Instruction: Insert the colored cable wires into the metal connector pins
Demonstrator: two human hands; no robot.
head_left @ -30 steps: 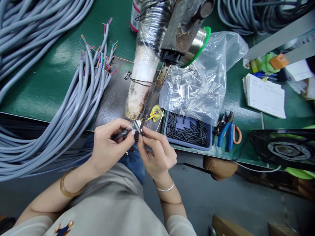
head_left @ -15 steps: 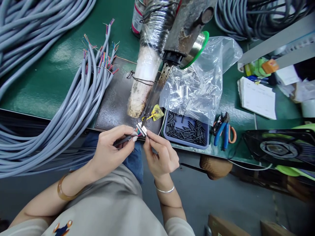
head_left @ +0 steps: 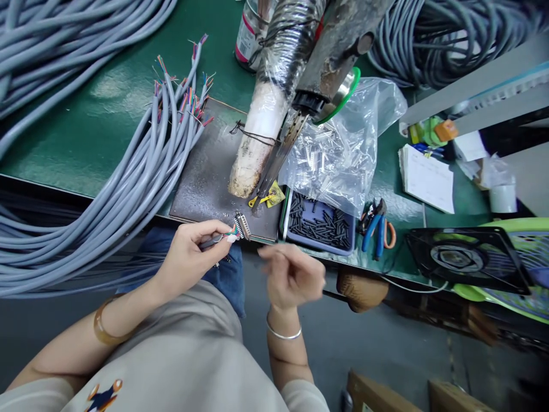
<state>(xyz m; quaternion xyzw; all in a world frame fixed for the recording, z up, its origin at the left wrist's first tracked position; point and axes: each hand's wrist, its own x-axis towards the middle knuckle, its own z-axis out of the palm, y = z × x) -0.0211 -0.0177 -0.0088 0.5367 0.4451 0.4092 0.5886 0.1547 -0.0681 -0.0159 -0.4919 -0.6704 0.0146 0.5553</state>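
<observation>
Head view: left hand (head_left: 189, 258) fingers pinched around a grey cable end, its small metal connector (head_left: 242, 225) poised over the desk (head_left: 86, 143) edge. Right hand (head_left: 294, 276) blurred, loosely curled, holding nothing visible. Likely light and rigid at the shell, fragile at the thin coloured wires; best gripped by shell or jacket.

The left hand (head_left: 189, 254) is raised with thumb and fingertips pinched together. The right hand (head_left: 291, 277) hangs apart beside it, blurred, fingers apparently loosely curled.

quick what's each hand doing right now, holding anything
Left hand: closed on a grey cable that ends in a metal connector.
Right hand: blurred, apart from the connector, nothing visible in it; open or closed cannot be told.
</observation>
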